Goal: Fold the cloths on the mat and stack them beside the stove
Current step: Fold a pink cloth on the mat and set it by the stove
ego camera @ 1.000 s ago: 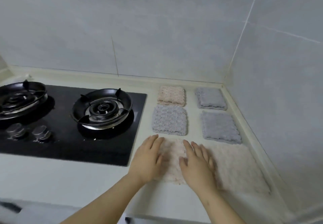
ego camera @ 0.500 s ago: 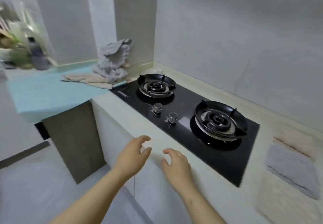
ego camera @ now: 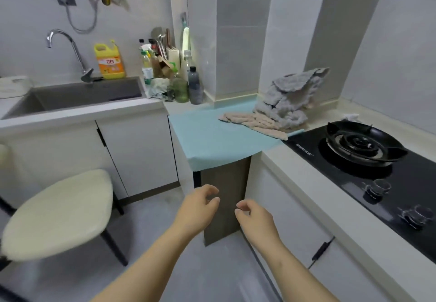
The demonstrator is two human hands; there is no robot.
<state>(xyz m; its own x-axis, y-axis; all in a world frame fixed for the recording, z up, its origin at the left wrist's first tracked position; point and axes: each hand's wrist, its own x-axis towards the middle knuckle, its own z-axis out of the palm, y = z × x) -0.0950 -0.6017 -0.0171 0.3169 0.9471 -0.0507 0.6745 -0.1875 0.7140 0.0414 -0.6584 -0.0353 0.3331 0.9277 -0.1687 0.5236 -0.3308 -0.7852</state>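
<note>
The light blue mat is spread over a low counter, far ahead of the hands, with the black stove just to its right. The sink is set at far left, well apart. A yellow jug and bottles are stood on the counter behind and beside the sink, not in it. On the far right part of the mat, a heap of unfolded grey cloths is piled against the wall. A beige cloth is laid flat just in front, touching the heap, its long axis running left to right toward the stove. Both hands are held near and low over the floor, well short of the mat. The cloths lie far and to the right of the fingers, so the right hand is judged the nearer, with the left hand beside it. Both are loosely curled and nothing is held
</note>
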